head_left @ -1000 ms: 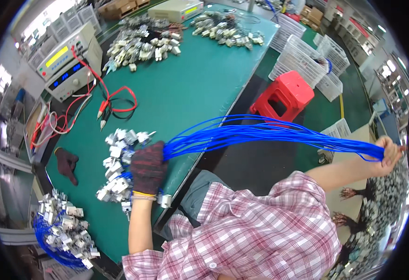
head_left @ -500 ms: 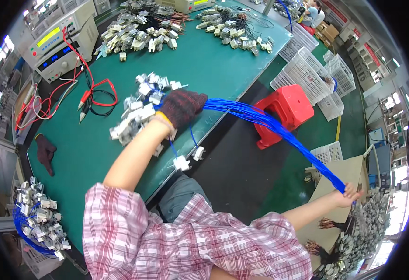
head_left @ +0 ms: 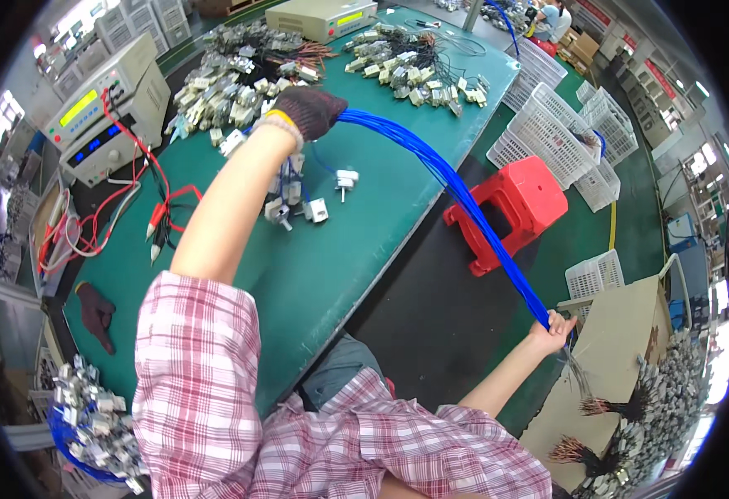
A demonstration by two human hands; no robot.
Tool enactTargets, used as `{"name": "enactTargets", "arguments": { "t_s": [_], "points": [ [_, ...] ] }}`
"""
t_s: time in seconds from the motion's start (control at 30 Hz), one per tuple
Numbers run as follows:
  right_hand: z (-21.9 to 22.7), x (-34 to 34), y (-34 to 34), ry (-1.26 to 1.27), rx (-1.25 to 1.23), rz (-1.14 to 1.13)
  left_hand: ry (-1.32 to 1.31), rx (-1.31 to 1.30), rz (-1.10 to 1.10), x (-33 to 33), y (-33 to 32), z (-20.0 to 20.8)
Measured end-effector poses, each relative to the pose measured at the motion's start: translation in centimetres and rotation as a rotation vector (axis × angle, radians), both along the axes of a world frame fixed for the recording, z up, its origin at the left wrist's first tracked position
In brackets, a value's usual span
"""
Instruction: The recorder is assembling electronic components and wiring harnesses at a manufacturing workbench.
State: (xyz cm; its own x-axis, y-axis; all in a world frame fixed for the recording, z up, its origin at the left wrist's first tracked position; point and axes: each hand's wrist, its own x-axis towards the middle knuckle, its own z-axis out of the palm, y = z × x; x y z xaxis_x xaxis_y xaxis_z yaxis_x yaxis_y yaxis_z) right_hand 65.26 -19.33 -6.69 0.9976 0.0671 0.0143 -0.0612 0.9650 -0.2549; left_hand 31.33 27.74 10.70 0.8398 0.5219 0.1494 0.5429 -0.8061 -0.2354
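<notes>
One left hand [head_left: 309,112]: fingers clenched blue wires [head_left: 466,200], upper centre.
Right hand [head_left: 552,332]: fingers clenched them, lower right.

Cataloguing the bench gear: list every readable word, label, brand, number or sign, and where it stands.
None legible enough to quote.
Upper left instrument: screen text too small.
Lower left instrument: blue digits blurred.
Rear instrument: screen text too small.
Red banner, background: lettering too small.

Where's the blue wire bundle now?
Head view, centre-right: the blue wire bundle stretches from the gloved left hand, past the red stool, to the right hand.
</notes>
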Motion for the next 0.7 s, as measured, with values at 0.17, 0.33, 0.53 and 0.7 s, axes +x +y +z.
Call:
{"name": "enactTargets", "arguments": {
  "t_s": [0.17,0.33,0.53,0.7],
  "points": [
    [-2.2,-1.3,4.2,0.234,-0.141,-0.06,-0.006,0.16,0.207,1.0,-3.2,-1.6],
    [-13.3,0.7,-0.3,0.638,0.084,0.1,-0.061,0.042,-0.197,1.3,-13.2,-8.4],
    [-18.3,-0.3,-0.3,1.178,-0.087,0.153,-0.287,-0.14,-0.215,-1.8,-13.1,-7.7],
    [-14.6,-4.1,9.7,1.319,-0.16,0.525,0.221,0.6,0.223,-5.1,-14.5,-9.3]
  ]
}}
